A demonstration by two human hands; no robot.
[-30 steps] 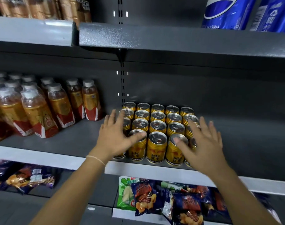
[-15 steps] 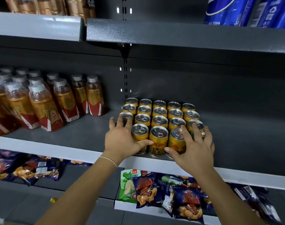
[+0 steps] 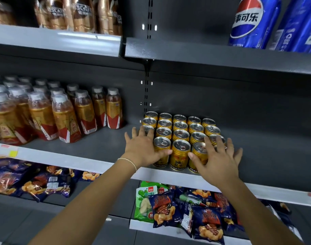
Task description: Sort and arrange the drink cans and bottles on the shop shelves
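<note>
A block of several gold drink cans stands in tidy rows on the middle grey shelf. My left hand lies flat against the block's left side, fingers straight, thumb across the front-left can. My right hand presses on the block's right front corner with spread fingers, thumb on the front-right can. Neither hand grips a can. The cans at the left and right front corners are partly hidden by my hands.
Amber tea bottles with white caps fill the shelf's left part. Coffee bottles and blue cola cans stand on the upper shelf. Snack bags lie on the lower shelf. Bare shelf extends right of the cans.
Both hands closed in on the can block from the sides and now press it; the cans sit tighter and farther back on the shelf. The view shifted a little.
</note>
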